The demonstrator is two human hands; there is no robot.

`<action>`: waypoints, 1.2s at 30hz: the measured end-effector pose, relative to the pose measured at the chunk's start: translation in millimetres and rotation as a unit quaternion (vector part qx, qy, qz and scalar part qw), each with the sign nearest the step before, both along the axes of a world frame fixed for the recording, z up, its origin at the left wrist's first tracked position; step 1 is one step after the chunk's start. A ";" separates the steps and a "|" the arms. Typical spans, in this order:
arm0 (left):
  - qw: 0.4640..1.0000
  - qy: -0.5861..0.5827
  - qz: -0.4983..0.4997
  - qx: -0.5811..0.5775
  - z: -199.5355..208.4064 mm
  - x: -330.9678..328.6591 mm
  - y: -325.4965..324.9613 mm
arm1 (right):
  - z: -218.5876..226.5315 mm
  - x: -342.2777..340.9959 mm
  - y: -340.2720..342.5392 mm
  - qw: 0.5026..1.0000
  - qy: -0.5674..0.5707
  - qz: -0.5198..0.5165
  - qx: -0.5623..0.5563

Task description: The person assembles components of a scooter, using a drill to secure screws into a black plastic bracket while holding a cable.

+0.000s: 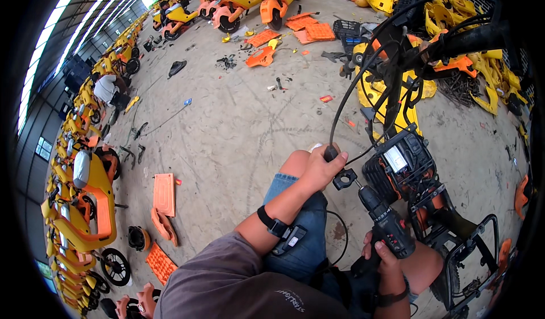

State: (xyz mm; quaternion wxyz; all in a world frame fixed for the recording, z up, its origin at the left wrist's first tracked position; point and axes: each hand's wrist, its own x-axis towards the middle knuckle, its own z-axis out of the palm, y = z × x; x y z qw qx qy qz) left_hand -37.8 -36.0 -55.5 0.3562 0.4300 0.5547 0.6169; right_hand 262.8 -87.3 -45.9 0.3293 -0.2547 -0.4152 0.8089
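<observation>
My left hand is closed around a black brake-lever fitting on a cable. Its open clamp ring sticks out below my fingers. My right hand grips a black cordless drill by the handle. The drill points up and left, its bit close to the clamp ring; I cannot tell whether they touch. Just right of both hands stands a stripped scooter frame with a black box on it. A black cable arcs from my left hand up to the handlebar.
Yellow scooters line the left side; more scooters stand at the far end. Orange panels and a helmet lie at left. Yellow body parts are heaped at far right. A person crouches at far left.
</observation>
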 end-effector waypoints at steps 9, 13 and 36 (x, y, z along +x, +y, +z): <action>1.000 0.001 0.001 -0.007 6.1 1.8 -1.6 | 4.0 -0.1 -0.3 1.000 -0.001 -0.015 0.007; 1.000 -0.005 0.006 -0.012 6.6 2.5 -2.0 | 8.2 -1.5 -0.1 1.000 -0.004 -0.015 0.010; 0.999 -0.025 0.022 -0.006 2.1 2.3 0.6 | 1.7 0.7 -0.7 1.000 0.006 -0.013 -0.023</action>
